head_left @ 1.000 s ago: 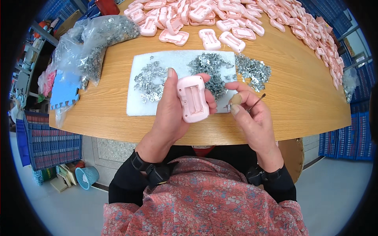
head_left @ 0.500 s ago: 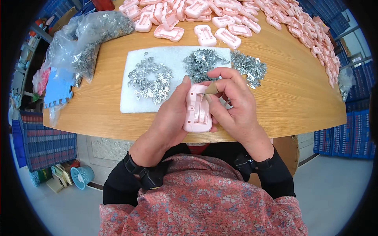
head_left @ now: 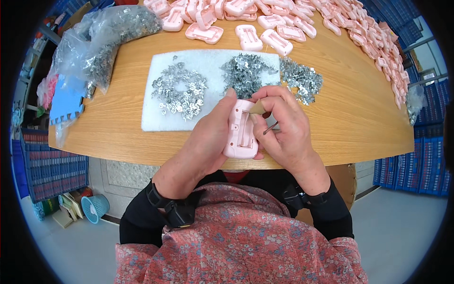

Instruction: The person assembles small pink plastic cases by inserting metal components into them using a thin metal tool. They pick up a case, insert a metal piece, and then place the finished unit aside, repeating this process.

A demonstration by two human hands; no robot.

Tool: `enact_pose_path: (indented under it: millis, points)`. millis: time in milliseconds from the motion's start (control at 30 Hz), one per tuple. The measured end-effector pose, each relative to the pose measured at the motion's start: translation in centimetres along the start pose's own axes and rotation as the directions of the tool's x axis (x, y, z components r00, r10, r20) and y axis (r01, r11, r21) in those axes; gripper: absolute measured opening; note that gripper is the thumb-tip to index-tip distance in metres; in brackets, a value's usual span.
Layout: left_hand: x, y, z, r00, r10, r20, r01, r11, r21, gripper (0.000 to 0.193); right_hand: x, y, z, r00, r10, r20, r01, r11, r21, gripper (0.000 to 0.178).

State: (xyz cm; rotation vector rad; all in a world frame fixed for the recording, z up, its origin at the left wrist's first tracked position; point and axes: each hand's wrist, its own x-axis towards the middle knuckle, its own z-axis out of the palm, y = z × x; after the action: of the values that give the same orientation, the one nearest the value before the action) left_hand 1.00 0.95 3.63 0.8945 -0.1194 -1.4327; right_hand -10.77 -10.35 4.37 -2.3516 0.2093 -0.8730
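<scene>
My left hand (head_left: 205,131) is closed around the left side of a pink plastic casing (head_left: 235,147), which has a long battery recess. My right hand (head_left: 289,128) is pinched at the recess's upper right edge. A thin dark rod-like tool (head_left: 270,128) pokes out between its fingers; the rest of it is hidden. At the index fingertip sits a tan wrap or pad (head_left: 256,107). Just beyond the hands, small metal contact pieces (head_left: 245,75) are heaped on a white foam sheet (head_left: 158,124), with a looser ring of metal clips (head_left: 182,97) to the left.
Another heap of metal pieces (head_left: 301,79) lies right of the foam. Many pink casings (head_left: 276,42) cover the table's far and right sides. At the far left, a clear bag of metal parts (head_left: 101,47) rests near a blue foam mat (head_left: 66,104). A basket (head_left: 95,208) stands on the floor.
The casing and both hands have shifted slightly right in the picture. The dark rod shows more between my right fingers. My left hand still grips the casing.
</scene>
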Motion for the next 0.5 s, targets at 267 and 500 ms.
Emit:
enact_pose_path:
  millis: [267,500]
  points:
    - [0.4,-0.5,-0.4,0.996,-0.070,-0.049,0.080,0.970,0.230,0.057,0.0,-1.1,-1.1,0.986,0.088,0.143,-0.058,0.978,-0.202,0.015]
    - [0.5,-0.1,-0.7,0.993,-0.098,0.070,0.090,0.991,0.102,0.058,0.0,-1.2,-2.0,0.928,0.346,0.136,-0.344,0.938,-0.044,0.015]
